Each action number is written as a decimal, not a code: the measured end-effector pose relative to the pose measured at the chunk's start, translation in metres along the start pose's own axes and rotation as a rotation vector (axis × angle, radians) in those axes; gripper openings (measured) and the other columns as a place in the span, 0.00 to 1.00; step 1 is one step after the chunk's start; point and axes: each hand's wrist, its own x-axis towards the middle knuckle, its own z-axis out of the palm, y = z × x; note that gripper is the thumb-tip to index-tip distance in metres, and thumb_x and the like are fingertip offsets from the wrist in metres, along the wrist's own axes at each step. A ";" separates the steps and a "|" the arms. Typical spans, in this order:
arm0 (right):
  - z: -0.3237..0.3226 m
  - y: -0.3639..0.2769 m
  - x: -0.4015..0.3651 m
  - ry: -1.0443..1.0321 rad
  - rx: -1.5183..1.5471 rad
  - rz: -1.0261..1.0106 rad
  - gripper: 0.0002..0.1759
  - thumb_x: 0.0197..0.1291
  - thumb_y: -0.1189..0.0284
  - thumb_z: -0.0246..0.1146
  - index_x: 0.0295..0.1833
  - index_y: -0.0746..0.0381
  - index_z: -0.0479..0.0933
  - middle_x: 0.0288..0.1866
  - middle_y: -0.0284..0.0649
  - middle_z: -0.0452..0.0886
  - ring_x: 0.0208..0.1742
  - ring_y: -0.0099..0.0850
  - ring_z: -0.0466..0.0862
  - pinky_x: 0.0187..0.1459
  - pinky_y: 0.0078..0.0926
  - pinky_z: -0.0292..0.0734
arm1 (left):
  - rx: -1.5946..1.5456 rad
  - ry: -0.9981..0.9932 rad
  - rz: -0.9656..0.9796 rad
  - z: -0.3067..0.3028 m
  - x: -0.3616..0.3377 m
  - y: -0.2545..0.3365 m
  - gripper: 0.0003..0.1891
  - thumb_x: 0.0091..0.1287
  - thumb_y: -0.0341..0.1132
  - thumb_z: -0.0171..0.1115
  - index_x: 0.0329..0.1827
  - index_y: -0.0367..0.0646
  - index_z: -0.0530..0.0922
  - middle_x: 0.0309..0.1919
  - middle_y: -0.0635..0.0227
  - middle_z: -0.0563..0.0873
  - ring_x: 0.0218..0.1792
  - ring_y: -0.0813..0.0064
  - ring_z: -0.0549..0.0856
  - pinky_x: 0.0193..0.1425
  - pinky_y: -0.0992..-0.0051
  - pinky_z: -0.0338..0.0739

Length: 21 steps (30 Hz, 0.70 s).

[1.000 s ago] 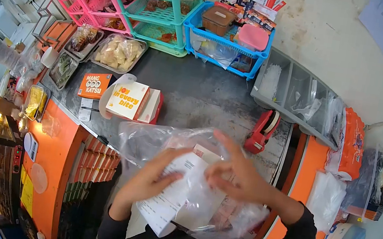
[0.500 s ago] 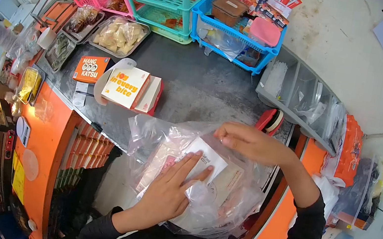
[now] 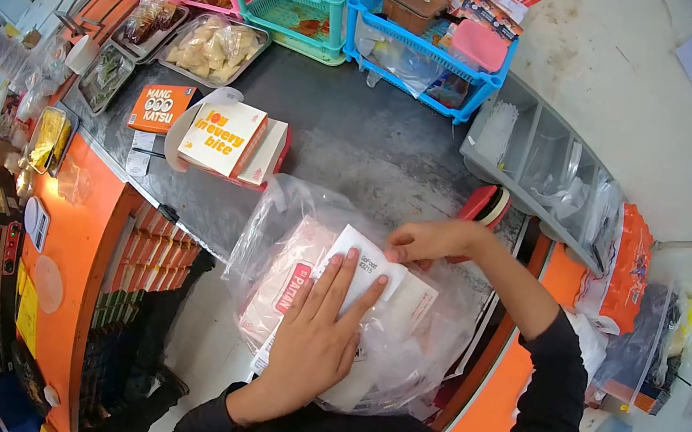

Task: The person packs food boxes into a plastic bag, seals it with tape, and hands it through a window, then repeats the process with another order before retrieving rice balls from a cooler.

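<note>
A clear plastic bag (image 3: 277, 196) lies in front of me at the counter's near edge, with pale boxes (image 3: 272, 272) inside it, one showing a pink label. On top rests a white printed receipt (image 3: 366, 246) marked "GoFood". My left hand (image 3: 313, 337) lies flat over the receipt and bag, its fingers stretched out and pressing down. My right hand (image 3: 441, 242) is bent at the receipt's upper right edge, thumb and fingertips pinched there. The exact grip is partly hidden. Just beyond that hand, a red and black stapler (image 3: 485, 207) lies on the counter.
Printed food boxes (image 3: 222, 139) and an orange box (image 3: 162, 107) stand to the left on the dark counter (image 3: 358, 137). Behind are food trays (image 3: 214, 49), a blue basket (image 3: 426, 79) and teal racks (image 3: 296, 18). A grey divided bin (image 3: 545, 157) borders the right.
My right hand has come down onto the receipt's upper right edge. My left hand still presses the receipt, its fingers now lying straighter. More of the pink label shows, and the view has shifted slightly.
</note>
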 end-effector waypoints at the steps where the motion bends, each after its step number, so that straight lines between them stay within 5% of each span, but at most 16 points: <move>1: 0.006 0.016 0.009 -0.068 0.204 -0.034 0.20 0.58 0.55 0.58 0.31 0.62 0.72 0.22 0.29 0.71 0.26 0.19 0.73 0.24 0.18 0.67 | 0.058 0.008 0.013 0.000 -0.001 0.000 0.32 0.55 0.30 0.53 0.67 0.50 0.59 0.68 0.52 0.53 0.68 0.57 0.56 0.66 0.59 0.54; 3: 0.011 0.029 0.006 -0.128 0.405 -0.072 0.20 0.57 0.54 0.58 0.32 0.63 0.73 0.23 0.28 0.72 0.26 0.18 0.73 0.24 0.16 0.67 | -0.006 0.063 0.009 0.000 -0.001 0.000 0.31 0.53 0.29 0.52 0.65 0.46 0.61 0.67 0.51 0.55 0.67 0.55 0.57 0.66 0.59 0.55; 5: 0.014 0.026 -0.015 0.150 0.240 -0.167 0.16 0.58 0.59 0.59 0.34 0.63 0.74 0.24 0.29 0.72 0.24 0.16 0.72 0.21 0.15 0.67 | -0.076 0.112 0.010 0.003 -0.004 -0.002 0.30 0.50 0.27 0.52 0.62 0.43 0.63 0.66 0.50 0.56 0.67 0.53 0.58 0.65 0.59 0.55; 7: 0.027 0.020 -0.060 0.697 0.194 -0.347 0.12 0.58 0.63 0.59 0.35 0.63 0.74 0.23 0.29 0.72 0.21 0.17 0.72 0.19 0.15 0.66 | -0.468 0.374 0.049 0.006 -0.011 -0.007 0.23 0.43 0.25 0.51 0.48 0.38 0.71 0.57 0.50 0.68 0.60 0.51 0.67 0.63 0.62 0.59; 9: 0.042 0.061 -0.068 1.433 0.519 -0.407 0.10 0.58 0.66 0.59 0.35 0.62 0.75 0.27 0.32 0.75 0.19 0.17 0.72 0.18 0.14 0.66 | -0.403 0.416 -0.008 0.006 -0.032 -0.008 0.19 0.41 0.25 0.51 0.41 0.39 0.73 0.52 0.52 0.72 0.55 0.53 0.70 0.62 0.64 0.60; 11: 0.062 0.108 -0.049 1.810 0.367 -0.012 0.11 0.58 0.65 0.59 0.37 0.64 0.75 0.32 0.36 0.76 0.23 0.20 0.74 0.23 0.16 0.69 | -0.333 0.470 -0.078 0.014 -0.056 -0.009 0.15 0.38 0.25 0.51 0.33 0.40 0.74 0.46 0.55 0.75 0.51 0.54 0.73 0.60 0.66 0.61; 12: 0.071 0.135 -0.031 1.806 0.364 -0.022 0.11 0.58 0.65 0.59 0.37 0.64 0.75 0.32 0.36 0.76 0.23 0.20 0.74 0.23 0.16 0.69 | -0.296 0.505 -0.109 0.024 -0.068 -0.013 0.14 0.39 0.25 0.51 0.32 0.41 0.76 0.43 0.58 0.77 0.48 0.58 0.74 0.60 0.65 0.60; 14: 0.082 0.191 0.016 1.981 -0.605 0.157 0.13 0.59 0.64 0.57 0.39 0.64 0.75 0.37 0.38 0.75 0.30 0.23 0.76 0.31 0.20 0.72 | -0.249 0.543 -0.156 0.041 -0.085 -0.020 0.13 0.40 0.26 0.52 0.31 0.43 0.78 0.40 0.61 0.78 0.45 0.61 0.75 0.60 0.64 0.59; 15: 0.078 0.223 0.039 1.970 -0.598 0.144 0.13 0.59 0.64 0.57 0.39 0.64 0.75 0.37 0.38 0.75 0.30 0.23 0.76 0.31 0.20 0.72 | -0.179 0.569 -0.089 0.049 -0.093 -0.024 0.13 0.42 0.27 0.52 0.33 0.44 0.79 0.41 0.63 0.78 0.46 0.62 0.75 0.61 0.60 0.57; 17: 0.069 0.251 0.069 1.699 0.284 -0.401 0.14 0.62 0.62 0.55 0.45 0.61 0.73 0.40 0.37 0.74 0.40 0.29 0.76 0.41 0.24 0.71 | -0.138 0.553 -0.021 0.063 -0.112 -0.030 0.15 0.52 0.34 0.51 0.42 0.45 0.79 0.45 0.64 0.79 0.52 0.62 0.74 0.64 0.52 0.50; 18: 0.075 0.248 0.070 1.689 0.292 -0.406 0.14 0.62 0.62 0.55 0.45 0.61 0.73 0.40 0.37 0.74 0.40 0.29 0.76 0.41 0.24 0.71 | -0.127 0.552 -0.031 0.067 -0.118 -0.031 0.15 0.52 0.34 0.51 0.42 0.45 0.79 0.45 0.64 0.79 0.52 0.62 0.74 0.64 0.52 0.50; 19: 0.083 0.210 0.053 1.604 0.748 -0.519 0.14 0.63 0.63 0.53 0.46 0.61 0.71 0.41 0.37 0.74 0.42 0.29 0.76 0.43 0.24 0.70 | -0.128 0.526 0.013 0.069 -0.121 -0.031 0.16 0.55 0.36 0.48 0.44 0.44 0.78 0.48 0.63 0.79 0.55 0.61 0.73 0.64 0.53 0.49; 21: 0.091 0.194 0.048 1.610 0.833 -0.491 0.14 0.63 0.62 0.53 0.46 0.61 0.71 0.41 0.37 0.74 0.42 0.29 0.76 0.43 0.25 0.70 | -0.139 0.479 0.057 0.073 -0.128 -0.031 0.18 0.60 0.39 0.42 0.47 0.42 0.75 0.53 0.62 0.78 0.60 0.62 0.71 0.65 0.53 0.47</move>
